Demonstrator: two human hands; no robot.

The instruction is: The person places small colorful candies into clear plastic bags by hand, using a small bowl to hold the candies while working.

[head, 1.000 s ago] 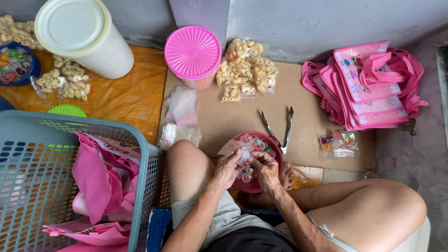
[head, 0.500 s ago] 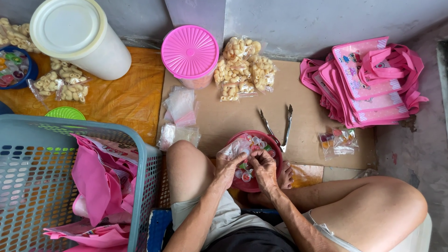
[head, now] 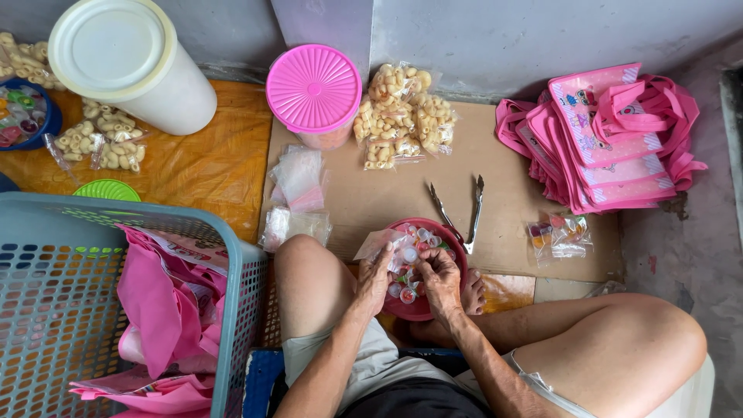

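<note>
I sit cross-legged over a red bowl (head: 457,249) of small colourful jelly cups. My left hand (head: 377,272) pinches a small clear plastic bag (head: 387,248) at the bowl's left rim. My right hand (head: 439,277) is curled over the cups, its fingers closed on some at the bag's mouth. Metal tongs (head: 462,207) lie on the cardboard just beyond the bowl. A filled packet of jelly cups (head: 559,234) rests to the right.
A blue-grey basket (head: 93,310) with pink bags stands at left. Beyond are empty clear bags (head: 300,178), a pink-lidded tub (head: 313,89), snack packets (head: 402,116), a white bucket (head: 124,62), a blue bowl (head: 22,116). Pink tote bags (head: 611,139) are stacked at right.
Both hands stay over the red bowl; the fingers have shifted slightly around the small bag. Nothing else has moved.
</note>
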